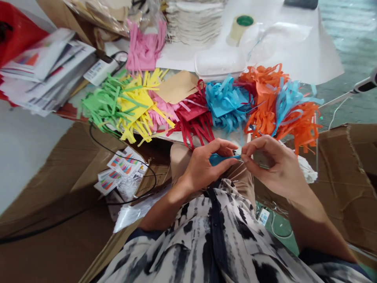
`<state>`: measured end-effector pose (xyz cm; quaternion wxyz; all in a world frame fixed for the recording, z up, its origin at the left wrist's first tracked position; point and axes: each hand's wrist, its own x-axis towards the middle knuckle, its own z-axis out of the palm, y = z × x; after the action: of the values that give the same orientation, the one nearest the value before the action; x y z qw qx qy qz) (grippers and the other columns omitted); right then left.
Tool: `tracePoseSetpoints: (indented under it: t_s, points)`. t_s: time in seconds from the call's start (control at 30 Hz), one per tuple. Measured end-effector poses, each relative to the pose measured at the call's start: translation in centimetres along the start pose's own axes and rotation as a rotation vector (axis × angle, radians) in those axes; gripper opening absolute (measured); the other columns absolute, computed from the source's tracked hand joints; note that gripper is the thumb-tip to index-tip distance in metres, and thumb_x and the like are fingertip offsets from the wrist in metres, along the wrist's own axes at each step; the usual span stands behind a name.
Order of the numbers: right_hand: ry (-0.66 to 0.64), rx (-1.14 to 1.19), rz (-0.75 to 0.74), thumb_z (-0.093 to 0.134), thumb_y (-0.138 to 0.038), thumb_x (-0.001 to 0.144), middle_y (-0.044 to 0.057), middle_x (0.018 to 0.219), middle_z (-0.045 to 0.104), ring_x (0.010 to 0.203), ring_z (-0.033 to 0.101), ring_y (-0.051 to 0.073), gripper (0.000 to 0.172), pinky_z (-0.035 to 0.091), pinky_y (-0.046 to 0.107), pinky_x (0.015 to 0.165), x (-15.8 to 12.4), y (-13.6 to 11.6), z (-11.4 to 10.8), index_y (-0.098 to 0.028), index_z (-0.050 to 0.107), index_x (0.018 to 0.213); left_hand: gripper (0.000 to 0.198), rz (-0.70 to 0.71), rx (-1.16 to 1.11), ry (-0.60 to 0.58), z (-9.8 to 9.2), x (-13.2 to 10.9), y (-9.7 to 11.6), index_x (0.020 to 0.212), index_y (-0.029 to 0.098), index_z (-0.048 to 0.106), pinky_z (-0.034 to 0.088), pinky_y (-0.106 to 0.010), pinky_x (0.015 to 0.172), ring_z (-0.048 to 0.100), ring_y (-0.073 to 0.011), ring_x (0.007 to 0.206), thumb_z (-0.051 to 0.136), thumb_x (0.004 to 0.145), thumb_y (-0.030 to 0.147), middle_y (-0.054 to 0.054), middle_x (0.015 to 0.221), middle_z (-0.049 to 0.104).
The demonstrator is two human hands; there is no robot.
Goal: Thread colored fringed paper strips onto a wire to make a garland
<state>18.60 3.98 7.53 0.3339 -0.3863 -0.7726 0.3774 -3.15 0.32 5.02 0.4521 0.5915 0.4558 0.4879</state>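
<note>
While my left hand (206, 167) grips a blue paper strip (224, 158) and my right hand (272, 165) pinches its tip, pink fringes (144, 47) fill a clear bag (144, 15) beyond them, with cardboard (50, 204) lying to their left.

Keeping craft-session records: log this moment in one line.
left hand: pinches blue paper strip | right hand: fingertips at strip's end | nearby: cut paper fringes

Left hand (206, 167), right hand (273, 167) close together, raised — fingers (245, 154) pinched

Bright even light, soft shadows, slight blur, warped edges
</note>
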Motion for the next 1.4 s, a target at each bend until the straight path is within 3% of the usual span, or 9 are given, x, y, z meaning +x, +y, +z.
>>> tracePoseSetpoints:
  t_s: [0.23,0.4,0.53,0.77,0.87,0.97,1.1,1.3,1.4]
  points:
    - [0.038,-0.117,-0.029,0.073,-0.024,0.096,-0.001,0.096,0.072,0.087,0.072,0.019,0.014,0.056,0.034,0.08,-0.1,0.0,-0.5,-0.029,0.064,0.105,0.015,-0.102,-0.004,-0.025,0.0,0.2,0.1,0.091,0.018,0.08,0.058,-0.024,0.075,0.073,-0.0131,0.079,0.081,0.095,0.033,-0.002,0.088,0.081]
    - [0.0,-0.158,-0.041,0.072,-0.024,0.097,0.0,0.096,0.073,0.086,0.072,0.018,0.011,0.056,0.032,0.078,-0.3,0.1,-0.1,-0.027,0.066,0.106,0.016,-0.098,0.022,0.0,0.6,0.0,0.1,0.091,0.019,0.079,0.058,-0.025,0.074,0.073,-0.0136,0.079,0.081,0.094,0.034,-0.002,0.089,0.081]
    - [0.076,-0.086,0.021,0.074,-0.025,0.097,0.0,0.098,0.072,0.088,0.072,0.018,0.013,0.057,0.032,0.081,-0.8,0.5,0.0,-0.028,0.065,0.106,0.02,-0.12,-0.02,0.008,0.8,0.0,-0.1,0.1,0.02,0.079,0.059,-0.025,0.074,0.074,-0.0143,0.082,0.083,0.093,0.037,-0.003,0.094,0.081]
    - [0.122,0.146,0.155,0.086,-0.036,0.091,0.001,0.105,0.075,0.095,0.074,0.019,0.033,0.06,0.032,0.083,-1.4,1.3,0.8,-0.03,0.067,0.117,0.023,-0.083,-0.105,0.05,1.4,0.0,-1.0,0.101,0.02,0.074,0.062,-0.028,0.084,0.075,-0.0153,0.089,0.085,0.092,0.038,-0.004,0.096,0.079]
    - [0.194,0.155,0.211,0.084,-0.037,0.092,-0.001,0.093,0.074,0.081,0.07,0.015,0.018,0.055,0.028,0.071,-1.9,1.6,1.2,-0.028,0.074,0.105,0.024,-0.099,-0.109,0.05,1.6,-0.1,-1.1,0.101,0.019,0.075,0.06,-0.027,0.084,0.075,-0.0158,0.091,0.085,0.092,0.039,-0.004,0.098,0.079]
    - [0.233,0.124,0.221,0.078,-0.036,0.097,-0.001,0.081,0.071,0.071,0.063,0.014,0.014,0.049,0.027,0.064,-2.4,1.5,1.5,-0.025,0.076,0.089,0.023,-0.135,-0.065,-0.071,1.7,-0.1,-1.0,0.106,0.02,0.078,0.057,-0.026,0.085,0.074,-0.0159,0.092,0.08,0.096,0.041,-0.003,0.101,0.08]
    - [0.14,0.116,0.211,0.076,-0.039,0.098,0.0,0.078,0.072,0.07,0.064,0.014,0.022,0.048,0.027,0.063,-2.9,1.3,1.6,-0.023,0.075,0.082,0.031,-0.174,0.005,-0.281,1.8,-0.1,-0.9,0.091,0.017,0.075,0.049,-0.024,0.077,0.065,-0.0126,0.078,0.064,0.106,0.043,0.0,0.083,0.073]
    - [0.274,0.168,0.267,0.079,-0.045,0.095,-0.001,0.068,0.068,0.061,0.06,0.014,0.031,0.046,0.026,0.055,-3.6,1.6,0.3,-0.022,0.073,0.076,0.042,-0.214,0.027,-0.357,2.2,-0.3,-0.9,0.082,0.017,0.066,0.044,-0.023,0.071,0.058,-0.0118,0.072,0.058,0.108,0.048,0.001,0.076,0.065]
    - [0.255,0.238,0.267,0.082,-0.046,0.092,0.0,0.074,0.072,0.062,0.062,0.014,0.025,0.049,0.027,0.056,-3.6,1.7,-0.1,-0.022,0.078,0.084,0.044,-0.225,-0.029,-0.347,2.6,-0.3,-0.9,0.083,0.018,0.065,0.044,-0.023,0.068,0.057,-0.011,0.067,0.057,0.108,0.053,0.002,0.071,0.063]
